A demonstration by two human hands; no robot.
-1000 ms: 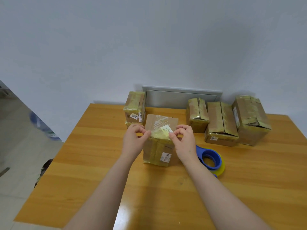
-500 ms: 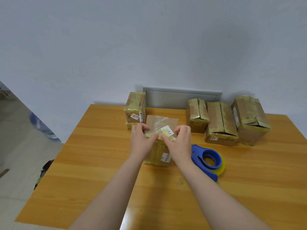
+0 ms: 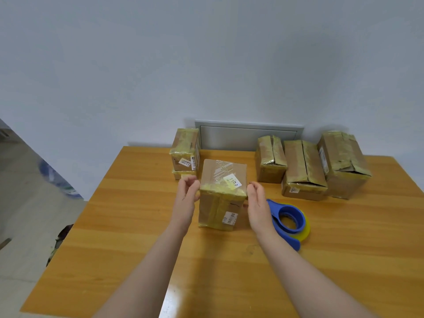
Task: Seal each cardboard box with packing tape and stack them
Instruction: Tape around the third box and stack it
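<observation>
Two forearms extended, left hand (image 3: 187,191) and right hand (image 3: 257,200) open, flanking box (image 3: 221,198)

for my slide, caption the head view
Both hands, left and right, flank a taped box beside a tape dispenser.

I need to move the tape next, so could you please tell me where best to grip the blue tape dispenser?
Judging by its pose, take the blue tape dispenser by its handle, which points toward the person at the near end. Come from the near right side with the right hand, since the centre box stands close on its left.
</observation>
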